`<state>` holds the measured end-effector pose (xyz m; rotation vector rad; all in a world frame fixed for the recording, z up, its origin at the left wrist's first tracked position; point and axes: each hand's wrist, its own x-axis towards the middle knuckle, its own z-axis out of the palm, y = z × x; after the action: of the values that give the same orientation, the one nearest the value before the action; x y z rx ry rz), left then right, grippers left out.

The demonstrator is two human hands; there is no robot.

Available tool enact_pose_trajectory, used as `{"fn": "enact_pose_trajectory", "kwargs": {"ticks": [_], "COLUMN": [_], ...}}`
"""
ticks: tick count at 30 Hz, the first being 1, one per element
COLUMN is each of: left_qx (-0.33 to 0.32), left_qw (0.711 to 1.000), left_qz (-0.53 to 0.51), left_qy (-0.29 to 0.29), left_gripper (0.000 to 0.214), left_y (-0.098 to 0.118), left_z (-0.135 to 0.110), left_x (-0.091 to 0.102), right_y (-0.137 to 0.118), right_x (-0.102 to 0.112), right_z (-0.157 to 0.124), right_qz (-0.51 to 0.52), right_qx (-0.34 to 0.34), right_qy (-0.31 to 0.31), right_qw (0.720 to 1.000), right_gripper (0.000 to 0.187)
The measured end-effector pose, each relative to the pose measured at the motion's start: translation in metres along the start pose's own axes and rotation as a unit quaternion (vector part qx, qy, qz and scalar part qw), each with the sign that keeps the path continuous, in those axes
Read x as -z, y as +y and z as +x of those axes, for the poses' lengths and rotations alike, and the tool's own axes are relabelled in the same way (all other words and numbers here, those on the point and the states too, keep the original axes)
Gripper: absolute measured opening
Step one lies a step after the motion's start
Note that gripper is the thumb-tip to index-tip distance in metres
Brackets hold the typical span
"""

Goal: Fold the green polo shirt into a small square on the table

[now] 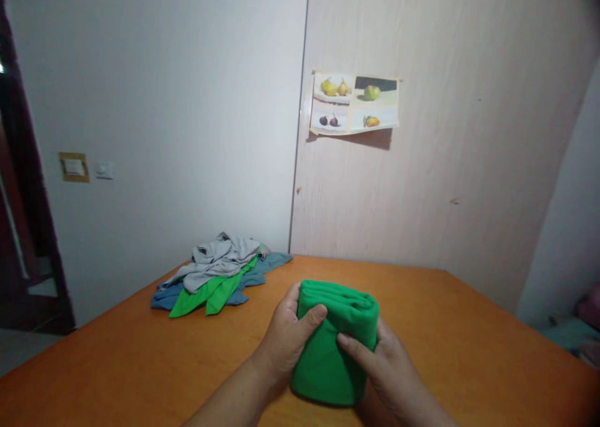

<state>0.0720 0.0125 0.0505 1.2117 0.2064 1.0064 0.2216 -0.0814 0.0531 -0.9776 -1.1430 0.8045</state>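
Observation:
A folded green cloth [335,346] sits on the orange table [445,346] right in front of me, bundled into a thick rounded packet. My left hand [285,339] clasps its left side, thumb lying across the top face. My right hand [382,364] grips the right side, index finger pressed onto the front of the cloth. Both hands are closed around the bundle.
A loose heap of clothes [218,274], grey, green and blue, lies at the table's far left near the wall. A fruit picture [354,104] is taped to the wooden panel behind. A dark doorway [19,239] is at the left.

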Motion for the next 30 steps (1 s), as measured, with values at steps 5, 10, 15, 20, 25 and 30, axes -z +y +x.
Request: {"fn": "enact_pose_trajectory", "kwargs": {"ticks": [5, 10, 15, 20, 25, 30], "left_qx": [0.016, 0.03, 0.041, 0.053, 0.065, 0.082], "left_qw": [0.999, 0.998, 0.997, 0.996, 0.994, 0.992], "left_qz": [-0.032, -0.058, -0.066, -0.071, -0.088, -0.089], "left_qy": [-0.001, 0.001, -0.004, 0.0, -0.002, 0.021], "left_gripper": [0.035, 0.035, 0.03, 0.035, 0.037, 0.039], "left_y": [0.002, 0.005, 0.007, 0.008, 0.007, 0.007], "left_z": [0.0, 0.0, -0.001, -0.001, 0.0, 0.005], "left_x": [-0.004, -0.009, -0.011, -0.009, -0.01, -0.006], "right_y": [0.001, -0.002, -0.007, -0.012, -0.004, -0.005], "right_x": [0.002, 0.003, 0.006, 0.005, 0.004, 0.008], "right_z": [-0.002, -0.002, 0.005, 0.012, 0.016, 0.021], "right_qz": [0.002, 0.05, 0.05, 0.028, 0.041, 0.036], "right_qx": [-0.002, -0.032, -0.049, -0.029, -0.026, -0.046], "right_qy": [-0.001, -0.039, -0.041, -0.011, -0.002, -0.014], "right_qw": [1.0, 0.997, 0.997, 0.999, 0.999, 0.998], "right_gripper": [0.05, 0.056, 0.067, 0.049, 0.038, 0.047]}}
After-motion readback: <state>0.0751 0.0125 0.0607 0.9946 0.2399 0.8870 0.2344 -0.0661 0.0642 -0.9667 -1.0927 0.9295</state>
